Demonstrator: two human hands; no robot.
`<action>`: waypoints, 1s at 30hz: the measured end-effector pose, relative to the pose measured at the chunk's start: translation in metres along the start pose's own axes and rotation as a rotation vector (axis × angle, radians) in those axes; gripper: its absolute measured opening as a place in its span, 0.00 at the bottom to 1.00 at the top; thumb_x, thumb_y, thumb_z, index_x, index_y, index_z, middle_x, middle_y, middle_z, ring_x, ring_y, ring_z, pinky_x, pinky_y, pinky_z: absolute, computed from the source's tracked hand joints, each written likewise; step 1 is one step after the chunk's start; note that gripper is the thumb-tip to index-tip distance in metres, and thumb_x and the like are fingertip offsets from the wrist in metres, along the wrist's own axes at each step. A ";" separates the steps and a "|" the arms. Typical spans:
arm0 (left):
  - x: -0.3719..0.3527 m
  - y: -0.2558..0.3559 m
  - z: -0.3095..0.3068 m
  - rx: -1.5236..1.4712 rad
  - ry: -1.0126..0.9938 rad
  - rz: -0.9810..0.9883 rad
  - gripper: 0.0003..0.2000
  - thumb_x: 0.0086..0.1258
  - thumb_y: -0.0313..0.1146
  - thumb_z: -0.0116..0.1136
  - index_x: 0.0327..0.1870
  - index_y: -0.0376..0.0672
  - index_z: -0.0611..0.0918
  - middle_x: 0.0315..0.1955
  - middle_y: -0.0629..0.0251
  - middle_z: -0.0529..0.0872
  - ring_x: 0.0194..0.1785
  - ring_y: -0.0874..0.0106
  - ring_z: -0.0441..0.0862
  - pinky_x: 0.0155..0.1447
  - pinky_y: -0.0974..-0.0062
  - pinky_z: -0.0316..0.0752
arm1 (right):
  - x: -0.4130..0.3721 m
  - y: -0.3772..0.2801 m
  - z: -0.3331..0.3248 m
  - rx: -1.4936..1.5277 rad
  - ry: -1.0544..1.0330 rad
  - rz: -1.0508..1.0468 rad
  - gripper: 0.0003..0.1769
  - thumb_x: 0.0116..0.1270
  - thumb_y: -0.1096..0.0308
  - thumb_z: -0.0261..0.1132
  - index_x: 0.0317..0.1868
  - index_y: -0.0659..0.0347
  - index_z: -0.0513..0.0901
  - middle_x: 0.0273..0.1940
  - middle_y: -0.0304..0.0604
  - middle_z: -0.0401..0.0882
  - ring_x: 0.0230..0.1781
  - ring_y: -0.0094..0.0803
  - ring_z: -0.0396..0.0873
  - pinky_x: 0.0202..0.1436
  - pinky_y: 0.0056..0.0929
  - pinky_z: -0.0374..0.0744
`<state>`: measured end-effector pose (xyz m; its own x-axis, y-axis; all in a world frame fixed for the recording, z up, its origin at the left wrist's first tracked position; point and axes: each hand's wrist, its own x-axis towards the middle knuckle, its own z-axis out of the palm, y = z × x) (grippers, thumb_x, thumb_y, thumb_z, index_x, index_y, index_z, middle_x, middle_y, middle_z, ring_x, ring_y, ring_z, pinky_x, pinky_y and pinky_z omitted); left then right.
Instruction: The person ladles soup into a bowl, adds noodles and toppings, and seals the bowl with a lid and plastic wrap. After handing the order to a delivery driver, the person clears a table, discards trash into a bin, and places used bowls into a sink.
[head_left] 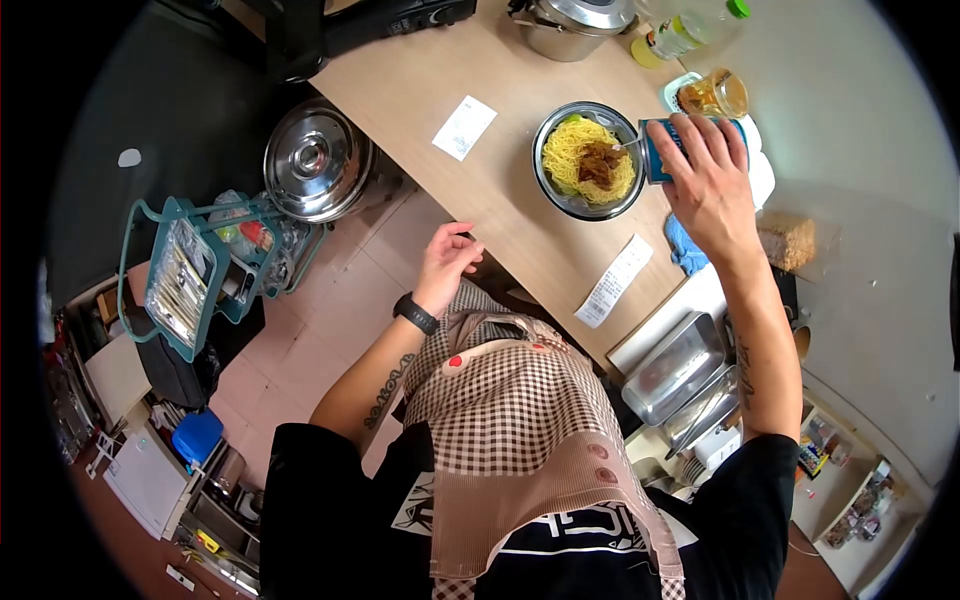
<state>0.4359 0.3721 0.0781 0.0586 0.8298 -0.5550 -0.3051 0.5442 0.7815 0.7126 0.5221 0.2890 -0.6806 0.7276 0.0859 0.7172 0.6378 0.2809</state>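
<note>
My right hand [705, 175] is wrapped round a blue can [655, 152], which is tipped on its side at the right rim of a bowl [540, 178]. A thin whitish streak runs from the can's mouth toward the food. Yellow noodles [568, 150] fill the bowl, topped with a heap of brown sauce [598, 166]; a bit of green shows at their upper edge. My left hand [447, 262] hangs by the table's front edge, holding nothing, its fingers loosely bent and apart.
Two paper slips [465, 127] [613, 282] lie on the table [510, 200]. Behind stand a lidded pot [572, 35], a green-capped bottle [690, 38] and a jar [720, 95]. A blue cloth [686, 245] and metal trays [675, 365] are at right; a teal cart [200, 275] stands left.
</note>
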 end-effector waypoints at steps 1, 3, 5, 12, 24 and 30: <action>-0.001 -0.002 -0.005 0.005 0.006 -0.019 0.16 0.69 0.32 0.62 0.55 0.42 0.74 0.35 0.69 0.80 0.38 0.79 0.79 0.41 0.82 0.74 | 0.003 0.001 -0.003 -0.011 -0.002 -0.003 0.30 0.55 0.73 0.63 0.61 0.51 0.71 0.55 0.42 0.74 0.59 0.39 0.71 0.68 0.45 0.64; -0.003 -0.001 -0.009 0.027 -0.009 -0.027 0.14 0.71 0.33 0.58 0.54 0.42 0.76 0.35 0.71 0.80 0.39 0.80 0.79 0.43 0.82 0.74 | 0.009 0.000 -0.015 0.024 0.000 -0.002 0.31 0.54 0.74 0.65 0.61 0.51 0.72 0.55 0.43 0.74 0.59 0.40 0.71 0.68 0.46 0.64; -0.001 -0.002 -0.013 0.028 -0.019 -0.030 0.13 0.71 0.33 0.58 0.53 0.42 0.76 0.34 0.71 0.80 0.38 0.80 0.79 0.43 0.82 0.74 | 0.013 -0.002 -0.025 0.002 -0.024 -0.007 0.30 0.54 0.73 0.65 0.61 0.52 0.72 0.55 0.43 0.75 0.59 0.41 0.71 0.69 0.47 0.64; 0.008 -0.002 -0.021 0.017 -0.041 -0.012 0.12 0.70 0.35 0.61 0.50 0.42 0.77 0.35 0.70 0.81 0.38 0.79 0.79 0.41 0.82 0.73 | 0.013 -0.018 -0.057 -0.041 -0.128 -0.039 0.27 0.60 0.73 0.63 0.61 0.50 0.72 0.55 0.43 0.75 0.61 0.40 0.71 0.73 0.48 0.61; 0.013 -0.002 -0.040 0.042 -0.007 -0.035 0.13 0.69 0.36 0.62 0.49 0.41 0.78 0.35 0.70 0.82 0.37 0.79 0.80 0.40 0.81 0.74 | 0.027 -0.022 -0.077 -0.028 -0.079 0.054 0.36 0.48 0.74 0.71 0.61 0.50 0.73 0.57 0.42 0.74 0.62 0.40 0.70 0.72 0.48 0.61; 0.013 -0.007 -0.044 0.044 0.005 -0.083 0.12 0.69 0.35 0.61 0.48 0.41 0.78 0.35 0.70 0.81 0.37 0.79 0.79 0.40 0.82 0.73 | -0.012 -0.018 -0.044 0.347 -0.059 0.391 0.41 0.46 0.70 0.76 0.63 0.56 0.70 0.57 0.47 0.74 0.60 0.45 0.71 0.67 0.43 0.68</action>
<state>0.3966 0.3735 0.0533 0.0767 0.7809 -0.6199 -0.2576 0.6161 0.7443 0.7012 0.4902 0.3251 -0.3494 0.9347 0.0646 0.9302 0.3543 -0.0957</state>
